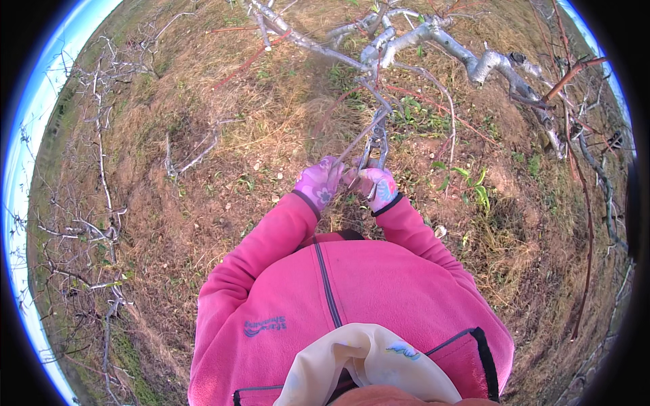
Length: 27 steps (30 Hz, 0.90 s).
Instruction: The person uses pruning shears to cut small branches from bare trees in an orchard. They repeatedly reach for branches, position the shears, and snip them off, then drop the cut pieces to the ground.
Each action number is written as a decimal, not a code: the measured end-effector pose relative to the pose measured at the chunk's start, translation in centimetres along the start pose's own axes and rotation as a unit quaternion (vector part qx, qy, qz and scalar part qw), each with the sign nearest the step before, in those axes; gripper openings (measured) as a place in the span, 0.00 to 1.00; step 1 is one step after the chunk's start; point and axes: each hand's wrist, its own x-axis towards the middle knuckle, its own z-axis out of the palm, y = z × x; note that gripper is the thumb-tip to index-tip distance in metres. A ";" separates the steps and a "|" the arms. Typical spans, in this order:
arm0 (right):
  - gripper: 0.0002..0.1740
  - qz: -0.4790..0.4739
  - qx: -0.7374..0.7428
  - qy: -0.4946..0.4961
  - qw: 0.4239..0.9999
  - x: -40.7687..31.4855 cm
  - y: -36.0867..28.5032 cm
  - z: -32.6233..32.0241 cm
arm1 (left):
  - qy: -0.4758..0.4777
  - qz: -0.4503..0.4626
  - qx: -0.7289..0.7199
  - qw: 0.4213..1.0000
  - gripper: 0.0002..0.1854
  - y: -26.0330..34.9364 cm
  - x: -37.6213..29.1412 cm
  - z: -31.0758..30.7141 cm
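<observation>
My left hand (321, 183), in a pink flowered glove, grips a thin bare twig (359, 141) that slants up and to the right toward the tree. In my right hand (380, 187), also gloved, are metal pruning shears (375, 144) pointing away from me. Their blades overlap the upper part of the twig, just below a grey side branch (377, 93); whether they are closed on the wood cannot be made out. The two hands are close together in front of my waist, and the fingertips are partly hidden.
A thick, pale, crooked tree limb (469, 56) spreads across the upper right, with reddish shoots (251, 63) around it. A cut branch (195, 160) lies on the dry grass at left. Bare trees (101, 152) stand farther left. A long thin shoot (589, 218) hangs at right.
</observation>
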 end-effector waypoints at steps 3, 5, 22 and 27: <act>0.21 0.023 0.055 -0.017 0.998 0.3 0.5 -1.0 | 0.003 0.053 0.187 0.981 0.16 -1.3 1.3 -1.1; 0.21 0.020 0.070 -0.019 0.997 0.2 0.2 -1.0 | 0.009 0.116 0.258 0.959 0.14 -2.2 2.0 -1.8; 0.20 0.053 0.034 0.064 0.996 -2.1 -3.1 -0.6 | 0.006 0.132 0.255 0.958 0.17 -1.6 1.6 -2.7; 0.20 0.065 0.024 0.070 0.995 -1.2 -3.5 -1.8 | 0.016 0.133 0.146 0.980 0.11 -1.8 1.5 -2.0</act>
